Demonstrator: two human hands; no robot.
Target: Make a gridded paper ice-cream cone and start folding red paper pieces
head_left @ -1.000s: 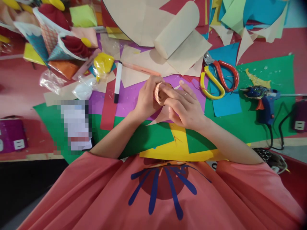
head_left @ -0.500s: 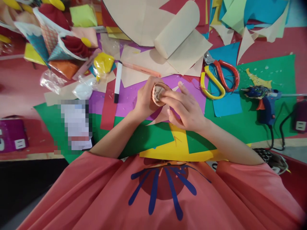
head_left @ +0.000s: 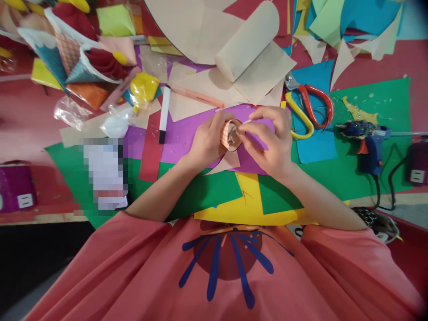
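Observation:
My left hand [head_left: 211, 137] is wrapped round a small paper cone [head_left: 226, 139] with its open top toward me. The cone's wall has an orange check pattern, and crumpled beige paper [head_left: 232, 133] sits inside it. At the cone's right rim, the thumb and index finger of my right hand [head_left: 269, 142] pinch together on its edge; its other fingers are bent above. The cone's lower end is hidden by my left hand. Beneath both hands lie purple paper [head_left: 180, 138] and a pointed beige scrap [head_left: 230, 162].
Red-and-yellow-handled scissors [head_left: 307, 109] and a blue glue gun [head_left: 374, 147] with its cord lie on the right. A beige paper roll [head_left: 249, 40] is ahead. To the left are a marker [head_left: 164, 115], a phone [head_left: 109, 174], bagged clay [head_left: 144, 87] and finished-looking paper cones [head_left: 72, 53].
My right fingers have drawn out of the cone's mouth to its right rim and closed into a pinch. The cone and my left hand have shifted slightly right.

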